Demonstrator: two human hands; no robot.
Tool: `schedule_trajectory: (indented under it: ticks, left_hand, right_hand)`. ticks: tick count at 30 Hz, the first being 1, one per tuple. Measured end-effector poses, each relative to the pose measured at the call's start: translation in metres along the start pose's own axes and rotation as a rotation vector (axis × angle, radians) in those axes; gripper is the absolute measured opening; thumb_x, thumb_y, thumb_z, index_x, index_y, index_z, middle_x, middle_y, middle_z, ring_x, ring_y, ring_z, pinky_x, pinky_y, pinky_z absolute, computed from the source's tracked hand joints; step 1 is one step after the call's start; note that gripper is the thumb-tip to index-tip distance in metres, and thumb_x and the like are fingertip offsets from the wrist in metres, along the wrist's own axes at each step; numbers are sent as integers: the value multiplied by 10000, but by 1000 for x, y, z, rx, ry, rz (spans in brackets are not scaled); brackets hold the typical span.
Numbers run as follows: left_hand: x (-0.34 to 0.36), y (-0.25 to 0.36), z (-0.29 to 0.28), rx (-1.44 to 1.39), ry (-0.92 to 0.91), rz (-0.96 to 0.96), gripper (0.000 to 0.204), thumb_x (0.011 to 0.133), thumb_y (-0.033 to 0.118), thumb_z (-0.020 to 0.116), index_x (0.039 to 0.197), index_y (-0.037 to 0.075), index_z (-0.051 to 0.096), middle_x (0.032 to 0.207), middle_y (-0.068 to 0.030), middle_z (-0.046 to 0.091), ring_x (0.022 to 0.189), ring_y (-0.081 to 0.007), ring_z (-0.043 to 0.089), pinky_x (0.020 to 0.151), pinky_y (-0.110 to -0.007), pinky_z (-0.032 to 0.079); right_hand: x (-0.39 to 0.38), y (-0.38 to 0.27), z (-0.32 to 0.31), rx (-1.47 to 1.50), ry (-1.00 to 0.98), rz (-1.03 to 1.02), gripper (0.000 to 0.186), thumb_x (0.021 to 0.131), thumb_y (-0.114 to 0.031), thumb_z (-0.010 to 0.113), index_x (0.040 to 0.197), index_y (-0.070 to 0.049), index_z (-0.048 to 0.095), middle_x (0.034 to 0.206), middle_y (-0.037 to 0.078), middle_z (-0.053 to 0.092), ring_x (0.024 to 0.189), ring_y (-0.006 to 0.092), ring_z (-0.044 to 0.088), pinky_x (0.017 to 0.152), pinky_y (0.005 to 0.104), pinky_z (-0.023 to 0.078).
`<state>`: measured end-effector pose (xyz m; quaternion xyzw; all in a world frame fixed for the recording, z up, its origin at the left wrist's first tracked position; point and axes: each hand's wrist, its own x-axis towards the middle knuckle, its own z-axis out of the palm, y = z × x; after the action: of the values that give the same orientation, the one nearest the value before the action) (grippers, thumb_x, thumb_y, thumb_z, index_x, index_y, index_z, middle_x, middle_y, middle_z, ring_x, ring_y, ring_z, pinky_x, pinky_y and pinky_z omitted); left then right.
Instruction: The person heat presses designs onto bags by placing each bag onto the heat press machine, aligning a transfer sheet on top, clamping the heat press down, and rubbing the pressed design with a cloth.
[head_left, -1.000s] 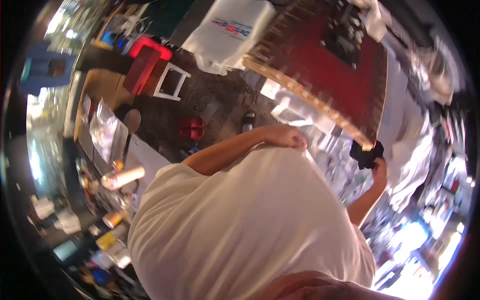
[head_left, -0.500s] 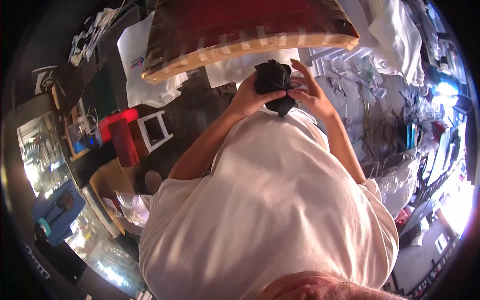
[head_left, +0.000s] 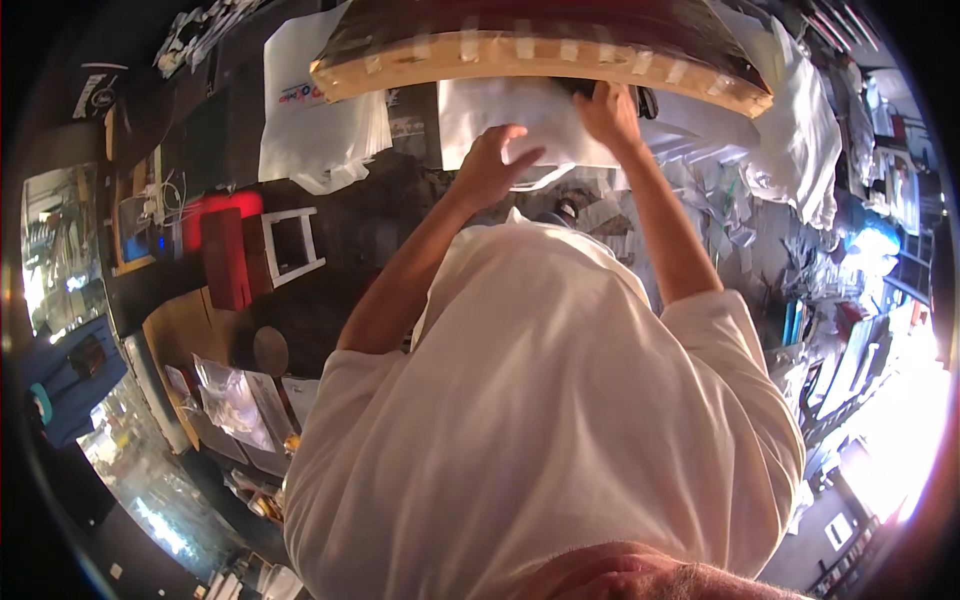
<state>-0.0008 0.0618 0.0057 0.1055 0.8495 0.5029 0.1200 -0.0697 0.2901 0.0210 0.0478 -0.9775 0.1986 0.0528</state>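
My left hand hovers over a white sheet or bag, its fingers curved and apart with nothing between them. My right hand reaches forward to the near edge of a dark red-topped board. Its fingertips are partly covered by that edge, so their grip is unclear. Something dark shows just right of the right hand, under the board. More dark material shows beside the thumb, and I cannot make out whether it is the black cloth bundle.
Strips of tape cross the board's pale rim. White bags hang at the left, and white plastic drapes at the right. A red box and a white frame stand to the left. Scraps litter the floor.
The black cloth bundle has left the space between my hands. My right hand has moved forward to the board's edge. My left hand has come away open.
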Motion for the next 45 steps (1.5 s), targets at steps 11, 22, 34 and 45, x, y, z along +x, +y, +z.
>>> schedule_trajectory:
  ticks: [11, 22, 34, 45]
  left_hand:
    - [-11, -26, 8, 496, -265, 183, 893, 790, 423, 774, 1442, -37, 373, 1506, -234, 355, 1417, -404, 307, 1170, -519, 266]
    - [-6, -22, 15, 507, -310, 116, 884, 798, 437, 765, 1429, -63, 402, 1550, -261, 292, 1451, -434, 241, 1175, -561, 237]
    - [-3, -30, 5, 508, -406, 111, 913, 803, 459, 757, 1468, -25, 359, 1569, -272, 238, 1470, -443, 195, 1167, -595, 236]
    - [-7, -25, -1, 466, -424, 72, 922, 815, 488, 733, 1478, -31, 358, 1586, -278, 200, 1489, -439, 140, 1205, -545, 171]
  right_hand:
    - [29, -98, 119, 2, 72, -220, 340, 848, -374, 690, 1130, -185, 700, 1354, 131, 497, 1241, 354, 437, 986, 493, 435]
    - [30, 17, 91, -86, 183, -28, 276, 797, -314, 722, 1030, -168, 717, 1106, 106, 609, 1008, 349, 563, 837, 444, 539]
    - [95, 53, 48, -102, 361, -87, 316, 844, -209, 676, 1153, -144, 657, 1134, 164, 624, 1073, 359, 571, 903, 443, 511]
    - [66, -68, 101, 72, 30, -351, 201, 802, -228, 727, 997, -182, 722, 1133, 208, 593, 1091, 421, 568, 934, 510, 501]
